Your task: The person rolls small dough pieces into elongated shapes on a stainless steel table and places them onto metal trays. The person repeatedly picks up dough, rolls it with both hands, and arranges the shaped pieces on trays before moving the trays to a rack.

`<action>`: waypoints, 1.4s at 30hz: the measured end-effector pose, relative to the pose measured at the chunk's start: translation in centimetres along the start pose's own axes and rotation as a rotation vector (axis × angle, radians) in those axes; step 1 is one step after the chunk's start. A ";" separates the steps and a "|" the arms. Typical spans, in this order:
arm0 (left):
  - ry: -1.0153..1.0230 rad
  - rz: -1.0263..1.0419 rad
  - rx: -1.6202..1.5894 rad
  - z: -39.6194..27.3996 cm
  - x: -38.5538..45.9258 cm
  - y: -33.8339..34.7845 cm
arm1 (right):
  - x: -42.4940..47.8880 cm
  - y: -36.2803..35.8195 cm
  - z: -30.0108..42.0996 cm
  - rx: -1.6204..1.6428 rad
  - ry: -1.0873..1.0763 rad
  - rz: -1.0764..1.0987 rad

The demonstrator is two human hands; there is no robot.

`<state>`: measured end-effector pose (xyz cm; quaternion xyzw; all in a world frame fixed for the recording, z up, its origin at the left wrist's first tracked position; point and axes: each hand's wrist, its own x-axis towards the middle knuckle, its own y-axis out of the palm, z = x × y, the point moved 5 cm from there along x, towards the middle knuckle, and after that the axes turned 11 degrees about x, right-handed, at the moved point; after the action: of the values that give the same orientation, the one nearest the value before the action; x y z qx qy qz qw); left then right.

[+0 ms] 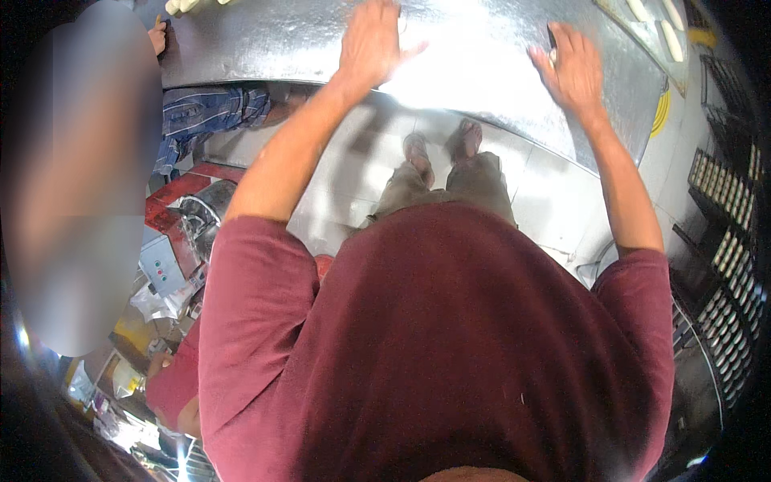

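My left hand (372,49) lies palm down on a shiny metal worktable (259,42), thumb stretched out to the right. A small pale bit, apparently dough (402,25), peeks out beside its fingers. Farther right, my right hand (575,72) is also palm down on the metal, thumb apart from the fingers. Between that thumb and forefinger shows another small pale piece (552,56), likely dough too. Most of what lies under both palms is hidden, and glare washes out the tabletop between them.
Long pale dough pieces (671,41) rest on a board at the upper right; more dough (181,6) sits at the upper left. Another person's hand (158,37) is at the table's left. Racks of filled trays (726,187) stand right. A grey control box (158,265) is at left.
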<state>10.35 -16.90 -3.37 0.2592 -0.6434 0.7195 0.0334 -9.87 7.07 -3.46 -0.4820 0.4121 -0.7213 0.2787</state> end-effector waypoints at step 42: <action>0.127 0.219 -0.116 2.6 1.3 3.1 | -0.2 2.5 -2.9 0.077 0.171 0.208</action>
<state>8.88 -20.21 -5.49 0.1389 -0.7050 0.6954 0.0102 -12.43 6.90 -6.28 -0.3622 0.4540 -0.7424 0.3340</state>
